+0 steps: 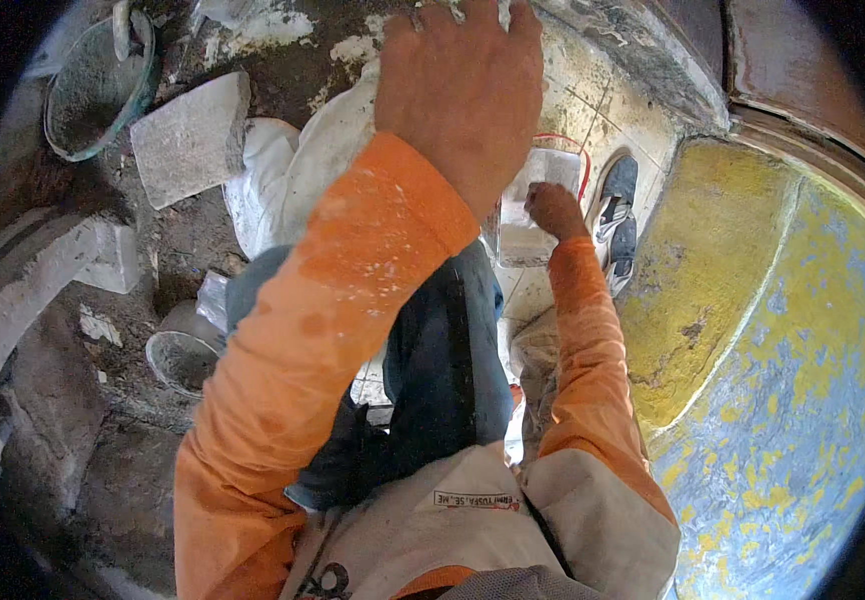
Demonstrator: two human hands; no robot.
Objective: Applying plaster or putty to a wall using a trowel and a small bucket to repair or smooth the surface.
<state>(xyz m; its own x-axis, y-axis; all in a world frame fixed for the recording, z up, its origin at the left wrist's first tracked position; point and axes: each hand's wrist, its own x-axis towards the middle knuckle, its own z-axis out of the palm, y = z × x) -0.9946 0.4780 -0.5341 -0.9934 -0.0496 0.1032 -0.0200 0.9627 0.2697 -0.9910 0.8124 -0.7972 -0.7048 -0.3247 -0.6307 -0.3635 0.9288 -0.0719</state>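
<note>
The pale stone block (543,205) is the landmark here: a squarish, chalky white slab with dusty faces and a thin red cord curving over its far top corner. It sits on the tiled floor just in front of the person's dark blue trouser leg (448,350), with a grey and white shoe (615,225) just beside it on its right.

Nearest, the right hand (556,208) reaches down in an orange sleeve and lies against the block's right face, fingers curled in a loose fist; whether it actually clamps the block or only presses on it cannot be told.

The left hand (463,95) is raised above and beyond the block, back of the hand to the camera, fingers spread flat on a rough plastered surface, gripping nothing.

To the block's right a curved yellow and blue wall (753,340) crowds close, leaving only the narrow strip where the shoe stands. To its left the ground is more open but littered: a small grey bowl (183,358), a larger grey block (191,138) farther off, and farthest, a green basin (101,85) dusted with mortar.
</note>
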